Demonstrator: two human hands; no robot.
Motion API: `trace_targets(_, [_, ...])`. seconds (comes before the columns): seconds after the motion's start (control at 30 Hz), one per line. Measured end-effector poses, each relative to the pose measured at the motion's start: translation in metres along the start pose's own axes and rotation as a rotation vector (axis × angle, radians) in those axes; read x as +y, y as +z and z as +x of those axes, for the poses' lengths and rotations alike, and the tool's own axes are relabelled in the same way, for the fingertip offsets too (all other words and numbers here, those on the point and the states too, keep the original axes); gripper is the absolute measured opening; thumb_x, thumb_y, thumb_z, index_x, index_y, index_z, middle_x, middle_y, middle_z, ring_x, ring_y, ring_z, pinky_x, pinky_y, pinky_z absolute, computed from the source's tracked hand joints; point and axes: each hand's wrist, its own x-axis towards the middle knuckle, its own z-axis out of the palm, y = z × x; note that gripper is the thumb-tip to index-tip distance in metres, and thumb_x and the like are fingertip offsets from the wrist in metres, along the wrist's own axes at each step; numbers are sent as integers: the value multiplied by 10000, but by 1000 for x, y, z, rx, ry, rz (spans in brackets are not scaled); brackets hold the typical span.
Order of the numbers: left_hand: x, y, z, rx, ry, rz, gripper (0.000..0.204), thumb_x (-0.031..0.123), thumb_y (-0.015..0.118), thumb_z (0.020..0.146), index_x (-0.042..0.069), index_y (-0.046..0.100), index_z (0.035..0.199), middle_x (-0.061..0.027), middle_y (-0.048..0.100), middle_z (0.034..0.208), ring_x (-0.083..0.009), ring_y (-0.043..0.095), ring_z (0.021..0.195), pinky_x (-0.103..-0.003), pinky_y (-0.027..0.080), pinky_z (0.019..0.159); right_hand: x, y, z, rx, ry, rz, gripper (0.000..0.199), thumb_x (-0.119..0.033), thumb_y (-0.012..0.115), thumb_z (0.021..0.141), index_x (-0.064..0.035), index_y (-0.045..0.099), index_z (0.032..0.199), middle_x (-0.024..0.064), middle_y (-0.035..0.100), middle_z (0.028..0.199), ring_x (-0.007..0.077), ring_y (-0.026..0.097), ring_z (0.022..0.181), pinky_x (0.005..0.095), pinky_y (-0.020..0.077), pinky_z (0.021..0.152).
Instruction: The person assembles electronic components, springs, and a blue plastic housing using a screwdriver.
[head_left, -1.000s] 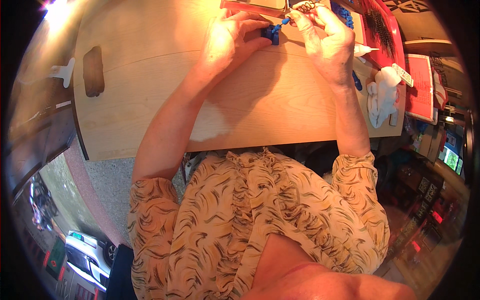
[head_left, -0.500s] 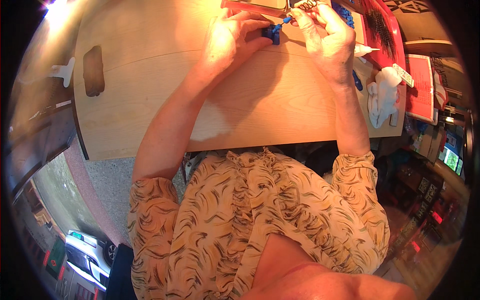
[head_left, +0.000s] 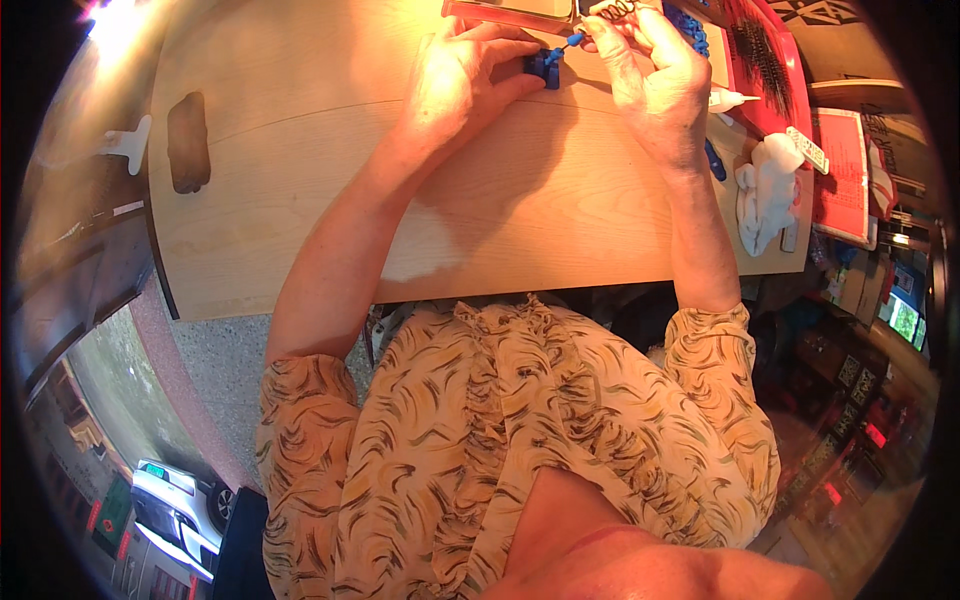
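Note:
Near the far edge of the table, my left hand has thumb and fingers closed on a small dark blue block-shaped part. My right hand is opposite it, to the right, pinching a thin black coiled cord. A small bright blue tip reaches from the right fingertips toward the block. Whether that tip is joined to the block is too small to tell. The part of the cord inside my right fingers is hidden.
Beyond the hands stands a shallow box. At right are small blue pieces, a red tray with black bristly pieces, a white nozzle bottle, a blue tool and a crumpled white cloth. A dark oblong slot marks the tabletop's left.

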Motion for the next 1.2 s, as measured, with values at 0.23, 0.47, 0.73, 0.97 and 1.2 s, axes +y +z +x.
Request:
trace_targets(0.23, [-3, 1, -1, 45, 19, 96, 379, 208, 841, 804, 86, 748, 1151, -90, 746, 1120, -245, 672, 1037, -365, 529, 974, -5, 1, 0, -42, 132, 99, 63, 3, 646, 949, 49, 651, 991, 112, 702, 860, 160, 697, 811, 282, 549, 691])
trace_targets(0.47, [-9, 1, 1, -22, 97, 12, 434, 66, 775, 874, -17, 595, 1260, -97, 725, 1155, -166, 697, 1082, -278, 532, 988, -5, 0, 0, -37, 142, 107, 59, -1, 639, 953, 46, 651, 987, 109, 702, 860, 158, 692, 818, 279, 544, 719])
trace_targets(0.73, [2, -1, -1, -14, 9, 99, 426, 139, 812, 840, 14, 659, 1218, -76, 743, 1126, -180, 678, 1088, -298, 508, 998, -11, -8, 1, 10, 57, 41, 56, -1, 653, 944, 53, 654, 958, 105, 697, 851, 157, 683, 798, 283, 536, 727])
trace_targets(0.97, [-4, -1, 0, 22, 27, 91, 375, 216, 829, 811, 86, 751, 1153, -69, 718, 1179, -251, 638, 1101, -377, 513, 994, -6, -5, 2, 12, 81, 64, 66, -9, 656, 945, 56, 660, 956, 117, 703, 852, 165, 683, 791, 287, 534, 709])
trace_targets(1.2, [-9, -1, 0, 24, 157, 378, 382, 241, 803, 850, 49, 722, 1170, -25, 746, 1115, -199, 639, 1131, -315, 446, 1044, -1, -5, 1, 32, 86, 71, 85, -20, 661, 947, 59, 664, 982, 125, 708, 862, 169, 691, 809, 287, 541, 720])
